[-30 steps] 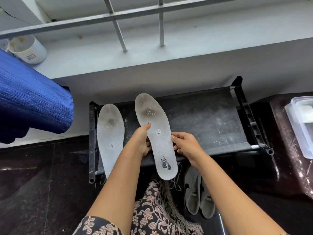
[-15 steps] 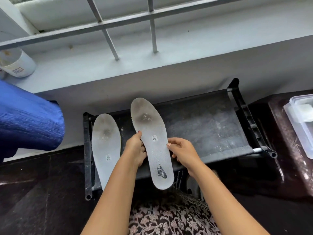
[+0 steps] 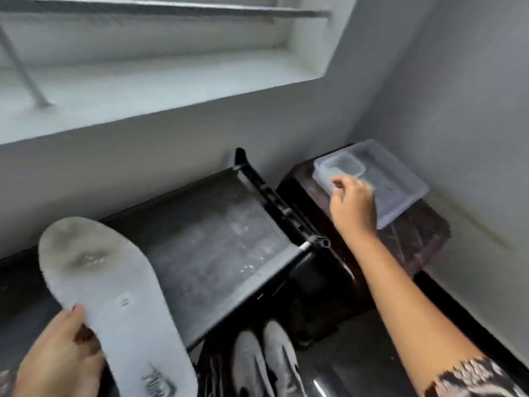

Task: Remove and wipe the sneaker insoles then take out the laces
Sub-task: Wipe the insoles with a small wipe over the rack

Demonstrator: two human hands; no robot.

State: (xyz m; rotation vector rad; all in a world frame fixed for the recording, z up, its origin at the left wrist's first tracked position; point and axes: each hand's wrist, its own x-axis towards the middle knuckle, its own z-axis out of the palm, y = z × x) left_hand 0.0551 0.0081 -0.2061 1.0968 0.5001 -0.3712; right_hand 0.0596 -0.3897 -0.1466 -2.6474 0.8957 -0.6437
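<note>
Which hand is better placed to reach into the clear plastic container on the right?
Right. The right hand is at the clear plastic container, while the left hand grips the insole and is far from it.

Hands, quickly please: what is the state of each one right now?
Left hand: holds the sneaker insole.
Right hand: at the clear plastic tray; grip cannot be told, blurred.

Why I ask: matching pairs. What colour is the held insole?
The insole is pale grey with dark smudges; head view.
</note>
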